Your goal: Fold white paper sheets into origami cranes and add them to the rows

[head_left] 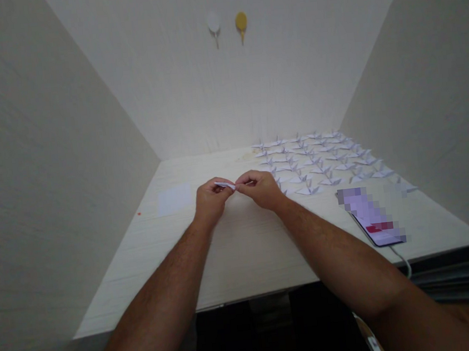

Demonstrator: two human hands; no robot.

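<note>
Left hand (211, 202): fingers clamped on small, slim white folded paper (224, 185), above pale wood-grain worktop (251, 252)
Right hand (263, 188): fingers pinching its 3 o'clock end
White folded-paper cranes (330, 180): rows, 2 o'clock

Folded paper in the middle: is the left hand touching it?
Touching: the head view shows the left hand gripping the folded paper, without a gap.

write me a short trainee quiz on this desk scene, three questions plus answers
1. What does the left hand hold?

2. True or false: the phone lies farther right than the right hand.

3. Where on the table do the rows of paper cranes stand?
a) left side
b) along the front edge
c) right side, toward the back

Key: 1. A small piece of folded paper; 2. True; 3. c
</note>
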